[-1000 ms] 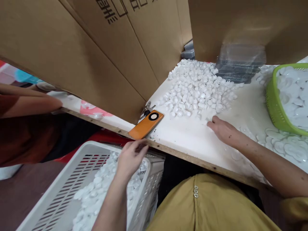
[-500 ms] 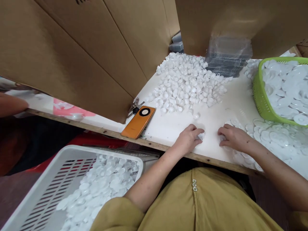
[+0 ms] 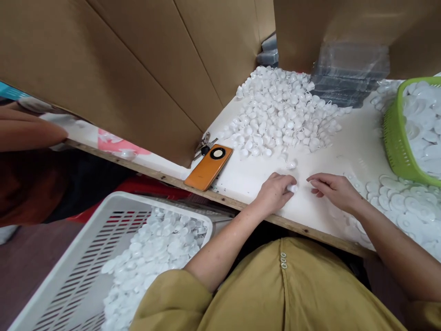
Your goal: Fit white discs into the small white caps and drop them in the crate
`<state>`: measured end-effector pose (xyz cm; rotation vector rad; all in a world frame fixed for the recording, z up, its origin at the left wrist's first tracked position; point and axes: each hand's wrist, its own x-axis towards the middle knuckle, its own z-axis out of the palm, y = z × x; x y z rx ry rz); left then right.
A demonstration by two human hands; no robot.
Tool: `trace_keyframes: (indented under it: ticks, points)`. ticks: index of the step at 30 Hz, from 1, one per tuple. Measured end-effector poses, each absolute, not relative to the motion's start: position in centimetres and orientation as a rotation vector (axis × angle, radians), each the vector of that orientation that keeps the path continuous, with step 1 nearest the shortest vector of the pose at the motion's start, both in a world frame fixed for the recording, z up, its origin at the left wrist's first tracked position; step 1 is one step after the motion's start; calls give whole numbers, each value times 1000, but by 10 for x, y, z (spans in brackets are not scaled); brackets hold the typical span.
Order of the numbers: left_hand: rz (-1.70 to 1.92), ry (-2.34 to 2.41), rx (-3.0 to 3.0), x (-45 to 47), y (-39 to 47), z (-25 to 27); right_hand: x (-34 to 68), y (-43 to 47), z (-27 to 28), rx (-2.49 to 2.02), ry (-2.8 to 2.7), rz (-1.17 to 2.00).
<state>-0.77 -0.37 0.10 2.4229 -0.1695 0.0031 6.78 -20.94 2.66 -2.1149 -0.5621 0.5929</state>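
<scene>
Below my mustard-coloured shirt (image 3: pixel 255 289), at my left, a white slatted crate (image 3: pixel 119 197) holds many small white plastic pieces. Over the near edge of the table (image 3: pixel 241 184), my left hand (image 3: pixel 274 191) is curled, thumb and fingers closed round a small white piece (image 3: pixel 292 188). Facing it, just apart, my right hand (image 3: pixel 332 188) has its thumb close to the forefinger; I can't tell whether anything is pinched there. Flat white discs (image 3: pixel 401 202) lie spread beside my right wrist. To my left, an orange phone (image 3: pixel 208 170) lies near the table's edge, keys (image 3: pixel 206 146) just past it. One loose cup-like piece (image 3: pixel 292 163) sits beyond my left fingertips, before a wide heap of white pieces (image 3: pixel 275 115). A green basket (image 3: pixel 394 138) of white discs stands at the right. Behind the heap are stacked clear-wrapped packs (image 3: pixel 351 73), with brown cardboard (image 3: pixel 303 37) behind.
</scene>
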Motion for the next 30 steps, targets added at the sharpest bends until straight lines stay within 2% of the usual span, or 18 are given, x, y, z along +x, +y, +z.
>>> trace_keyframes:
  ticks: [7,12,19,27,30]
  points:
    - [-22,-134,2504,-3,-1,-5,57,-183,21,-2168,-796,64]
    - [-30,-125,2474,-1,-1,-4,44,-173,11,-2056,-797,234]
    - [-54,-118,2447,0,0,-5,56,-176,-1,-1912,-419,519]
    - [-44,-167,2456,0,0,-3,58,-177,10,-1971,-410,555]
    - [-38,-187,2466,1,0,-3,58,-173,14,-1931,-336,673]
